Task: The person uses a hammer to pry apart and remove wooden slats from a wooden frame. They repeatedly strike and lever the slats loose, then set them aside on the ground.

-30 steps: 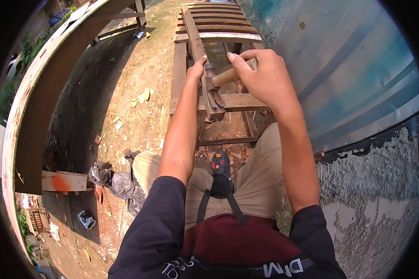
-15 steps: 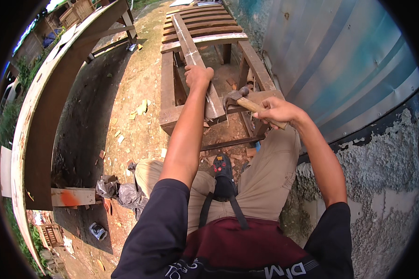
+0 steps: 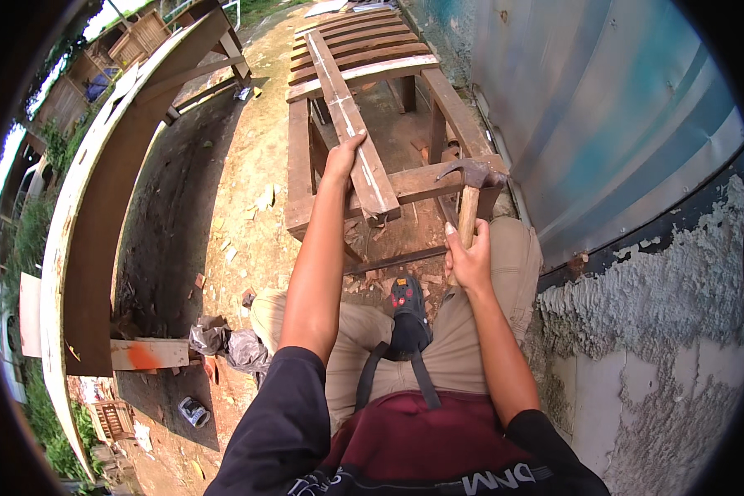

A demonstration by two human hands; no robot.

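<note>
My left hand (image 3: pixel 343 159) is closed around the left edge of a long brown wooden plank (image 3: pixel 336 97), its thumb on the top face. The plank has a pale line along it and a pale cross mark. It lies lengthwise over a wooden frame (image 3: pixel 299 153), its near end by the front rail. My right hand (image 3: pixel 469 263) is wrapped around the wooden handle of a claw hammer (image 3: pixel 469 212). The hammer's metal head is uppermost, close to the right end of the front rail, with the claw toward the left.
Slats (image 3: pixel 364 51) cross the far part of the frame. A corrugated metal sheet (image 3: pixel 603 107) and a rough wall (image 3: pixel 636 322) stand close on the right. To the left is a large tabletop (image 3: pixel 87 223); wood scraps (image 3: pixel 264 197) litter the ground. Grey plastic bags (image 3: pixel 244 349) lie beside my left leg.
My right hand has drawn left and nearer to me, turning the hammer from pointing left to head away from me. My left hand has shifted from the plank's top to its left edge.
</note>
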